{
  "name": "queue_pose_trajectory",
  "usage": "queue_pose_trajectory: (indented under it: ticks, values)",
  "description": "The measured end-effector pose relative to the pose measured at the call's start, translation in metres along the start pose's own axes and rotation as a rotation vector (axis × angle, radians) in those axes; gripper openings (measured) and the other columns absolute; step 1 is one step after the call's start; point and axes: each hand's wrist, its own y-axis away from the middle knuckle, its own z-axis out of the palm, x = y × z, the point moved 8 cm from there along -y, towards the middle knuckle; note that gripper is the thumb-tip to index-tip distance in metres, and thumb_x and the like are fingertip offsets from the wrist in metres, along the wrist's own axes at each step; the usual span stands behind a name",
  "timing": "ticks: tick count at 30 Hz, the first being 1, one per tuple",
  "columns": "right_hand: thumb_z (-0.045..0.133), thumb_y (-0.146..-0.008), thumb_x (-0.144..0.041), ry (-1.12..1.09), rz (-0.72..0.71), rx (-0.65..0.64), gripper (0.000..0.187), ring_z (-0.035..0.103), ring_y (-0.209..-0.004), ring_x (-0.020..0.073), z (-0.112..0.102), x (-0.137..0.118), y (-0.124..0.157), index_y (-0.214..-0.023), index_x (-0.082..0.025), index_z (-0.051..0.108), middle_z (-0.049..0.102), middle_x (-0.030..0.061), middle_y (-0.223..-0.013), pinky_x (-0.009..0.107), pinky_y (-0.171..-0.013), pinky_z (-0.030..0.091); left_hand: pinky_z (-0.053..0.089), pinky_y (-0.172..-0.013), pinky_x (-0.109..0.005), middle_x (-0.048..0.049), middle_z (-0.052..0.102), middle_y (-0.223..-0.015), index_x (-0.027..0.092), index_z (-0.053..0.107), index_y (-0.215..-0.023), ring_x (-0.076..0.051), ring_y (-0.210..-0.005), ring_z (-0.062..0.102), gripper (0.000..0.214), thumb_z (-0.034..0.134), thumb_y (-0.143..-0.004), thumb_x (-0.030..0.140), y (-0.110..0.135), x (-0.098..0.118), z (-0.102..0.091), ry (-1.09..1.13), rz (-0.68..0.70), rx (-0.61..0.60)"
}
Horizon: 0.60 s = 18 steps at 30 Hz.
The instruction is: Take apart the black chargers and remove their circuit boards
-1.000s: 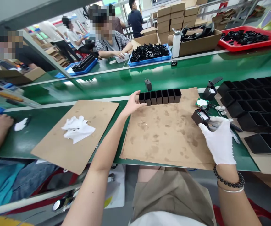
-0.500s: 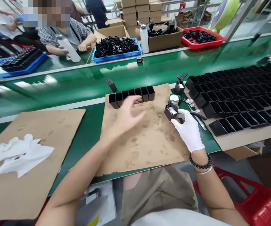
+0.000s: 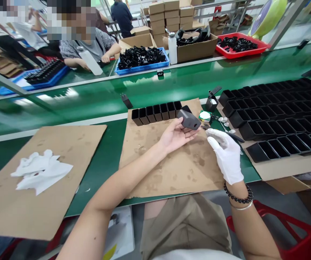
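Observation:
My left hand (image 3: pixel 175 135) is bare, palm up, and holds a black plastic housing (image 3: pixel 188 119) at its fingertips above a stained cardboard sheet (image 3: pixel 169 162). My right hand (image 3: pixel 226 153) wears a white glove; its fingers are spread just right of the housing with nothing in them. A row of several open black housings (image 3: pixel 157 112) stands at the sheet's far edge. Beside the right hand lie a small green circuit board (image 3: pixel 204 116), some round white discs (image 3: pixel 223 121) and a thin black tool (image 3: pixel 232 135).
Rows of empty black housings (image 3: pixel 277 112) fill cardboard at the right. A crumpled white cloth (image 3: pixel 40 173) lies on another cardboard sheet at left. A green conveyor belt (image 3: pixel 144 90) runs across. Beyond it sit other people, a blue tray (image 3: pixel 141 57), a white bottle (image 3: pixel 172 48), boxes and a red tray (image 3: pixel 239 45).
My left hand left the row of housings and came right, now holding the black housing that my right hand held. My right hand has let go and spread its fingers.

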Motion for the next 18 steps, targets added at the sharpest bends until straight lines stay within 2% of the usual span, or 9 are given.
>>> queue_pose_trajectory:
  ticks: [5,9,14,18]
  values:
    - [0.075,-0.083,-0.039,0.082,0.003,0.005,0.026,0.074,-0.108,0.0250,-0.001,0.008,-0.001,-0.103,-0.022,0.076,0.080,0.0075,-0.111,0.047,-0.103,0.059,0.055,-0.109,-0.038,-0.0184,0.076,-0.122,0.011,0.070,-0.103,-0.029,-0.129,0.068,0.050,0.055,-0.089,0.056,0.019,0.021,0.011,0.140,0.019,0.033]
    - [0.074,-0.084,-0.037,0.112,0.003,-0.007,0.024,0.075,-0.107,0.0249,-0.001,0.008,0.000,-0.103,-0.022,0.076,0.080,0.0071,-0.110,0.047,-0.102,0.060,0.055,-0.111,-0.043,-0.0178,0.076,-0.116,0.010,0.068,-0.110,-0.031,-0.124,0.070,0.060,0.053,-0.085,0.063,0.029,0.027,0.021,0.148,0.006,-0.021]
    - [0.075,-0.083,-0.038,0.111,0.017,0.003,0.023,0.075,-0.105,0.0252,-0.002,0.006,0.000,-0.100,-0.022,0.077,0.080,0.0072,-0.108,0.047,-0.100,0.060,0.051,-0.113,-0.051,-0.0182,0.075,-0.118,0.012,0.066,-0.113,-0.037,-0.132,0.065,0.067,0.056,-0.078,0.069,0.038,0.035,0.034,0.050,0.020,-0.110]
    - [0.075,-0.082,-0.038,0.103,0.031,0.010,0.023,0.075,-0.103,0.0252,-0.001,0.007,-0.001,-0.098,-0.022,0.077,0.080,0.0071,-0.106,0.047,-0.099,0.061,0.052,-0.109,-0.051,-0.0151,0.075,-0.117,0.016,0.063,-0.113,-0.038,-0.123,0.069,0.069,0.070,-0.071,0.069,0.036,0.041,0.035,-0.140,0.137,-0.136]
